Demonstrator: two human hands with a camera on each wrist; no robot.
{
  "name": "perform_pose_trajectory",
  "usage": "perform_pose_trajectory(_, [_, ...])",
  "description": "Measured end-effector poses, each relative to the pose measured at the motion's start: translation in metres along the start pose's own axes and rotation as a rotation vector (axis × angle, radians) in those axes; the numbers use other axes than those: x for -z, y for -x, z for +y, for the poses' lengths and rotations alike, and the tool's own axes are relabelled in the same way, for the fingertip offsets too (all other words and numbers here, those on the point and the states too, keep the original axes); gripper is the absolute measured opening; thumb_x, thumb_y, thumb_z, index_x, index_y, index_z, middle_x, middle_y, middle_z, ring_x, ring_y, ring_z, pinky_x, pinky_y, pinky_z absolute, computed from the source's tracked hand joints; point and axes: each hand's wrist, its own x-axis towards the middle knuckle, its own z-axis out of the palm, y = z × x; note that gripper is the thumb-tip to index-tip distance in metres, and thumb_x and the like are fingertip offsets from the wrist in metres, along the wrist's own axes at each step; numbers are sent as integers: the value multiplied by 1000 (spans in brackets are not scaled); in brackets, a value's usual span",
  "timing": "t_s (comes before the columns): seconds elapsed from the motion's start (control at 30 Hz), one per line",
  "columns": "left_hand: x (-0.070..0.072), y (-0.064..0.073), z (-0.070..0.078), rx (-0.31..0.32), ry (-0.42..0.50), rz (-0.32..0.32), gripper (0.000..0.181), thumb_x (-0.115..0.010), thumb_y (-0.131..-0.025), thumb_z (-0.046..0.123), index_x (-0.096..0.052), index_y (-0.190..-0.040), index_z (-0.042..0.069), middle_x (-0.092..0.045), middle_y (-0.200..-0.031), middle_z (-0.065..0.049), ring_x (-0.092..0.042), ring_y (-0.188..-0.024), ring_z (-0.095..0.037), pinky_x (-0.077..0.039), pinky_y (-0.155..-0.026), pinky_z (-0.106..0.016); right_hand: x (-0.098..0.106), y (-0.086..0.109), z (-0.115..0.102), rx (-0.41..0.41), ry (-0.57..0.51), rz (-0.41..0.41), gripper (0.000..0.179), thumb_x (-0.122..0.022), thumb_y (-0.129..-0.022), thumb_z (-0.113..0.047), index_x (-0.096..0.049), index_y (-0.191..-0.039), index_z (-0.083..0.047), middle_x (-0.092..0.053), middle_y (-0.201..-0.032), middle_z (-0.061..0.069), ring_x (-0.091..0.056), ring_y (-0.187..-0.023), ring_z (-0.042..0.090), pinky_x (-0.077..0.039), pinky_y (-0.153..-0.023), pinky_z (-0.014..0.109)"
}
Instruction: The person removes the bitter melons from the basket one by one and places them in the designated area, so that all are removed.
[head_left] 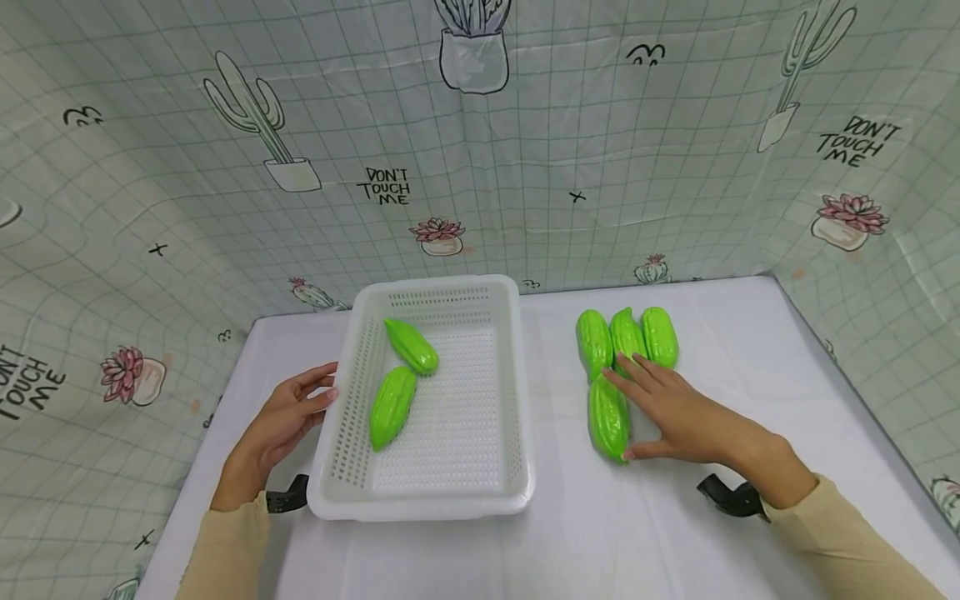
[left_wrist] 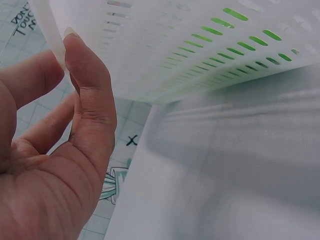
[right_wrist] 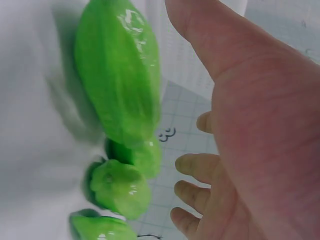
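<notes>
My left hand (head_left: 296,412) is at the left rim of a white plastic basket (head_left: 525,417), and in the left wrist view the thumb and fingers (left_wrist: 92,95) pinch that rim. Inside the basket lie two glossy green ridged star fruits, one behind (head_left: 412,347) and one in front (head_left: 392,408). On the right, my right hand (head_left: 678,412) hovers with spread fingers beside a single star fruit (head_left: 608,418), thumb near its front end. Behind that fruit three more star fruits (head_left: 628,335) lie side by side, partly overlapped by the fingertips.
A white cloth covers the table (head_left: 577,542). Behind it and at both sides hangs a checked curtain (head_left: 510,150) with cactus drawings. Each wrist carries a black camera mount, such as the one on the right wrist (head_left: 731,497).
</notes>
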Motion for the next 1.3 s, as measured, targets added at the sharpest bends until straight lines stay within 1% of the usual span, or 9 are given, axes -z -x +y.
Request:
perform_pose_trajectory(0.37, [1,0,-1,-3,3,0,65,-61,-106,2,-27,-160,-12,-58,-122,0,-70,-101,-7,-61,-84,-23,15,-12,-3,79,30,41,103,-86,-86,-49,-35,-162,-2,-31,-166,30,-27,-151,51,-30,-117,70])
perform_pose_trajectory(0.57, [1,0,-2,-5,-2,0,65,-62,-106,3,-28,-160,-12,-58,-122,1,-70,-101,-7,-61,-85,-23,23,-21,-10,112,46,52,100,-88,-86,-41,-35,-161,-2,-32,-166,28,-29,-151,49,-31,-117,70])
perform_pose_trajectory(0.7, [1,0,-2,-11,12,-1,64,-62,-106,2,-29,-160,-12,-58,-121,1,-70,-100,-7,-61,-84,-23,27,-27,-16,125,44,47,100,-88,-87,-40,-33,-163,-5,-30,-168,25,-28,-152,49,-30,-118,69])
perform_pose_trajectory(0.8, [1,0,-3,-13,20,-3,64,-62,-106,2,-30,-159,-12,-58,-121,1,-70,-101,-7,-61,-84,-23,30,-33,-20,138,49,48,100,-87,-88,-40,-31,-165,-7,-29,-169,24,-28,-153,49,-30,-119,69])
perform_pose_trajectory(1.03, [1,0,-3,-5,16,-1,65,-62,-106,2,-28,-160,-12,-58,-121,1,-70,-100,-7,-60,-84,-22,33,-48,-31,170,87,61,100,-86,-90,-39,-29,-165,-5,-29,-169,24,-29,-154,48,-30,-121,66])
perform_pose_trajectory(1.3, [1,-1,-3,0,19,-1,66,-61,-106,2,-26,-161,-12,-58,-122,2,-69,-102,-6,-60,-85,-22,36,-69,-42,203,99,42,97,-82,-93,-43,-30,-165,-4,-28,-170,24,-24,-156,49,-28,-122,67])
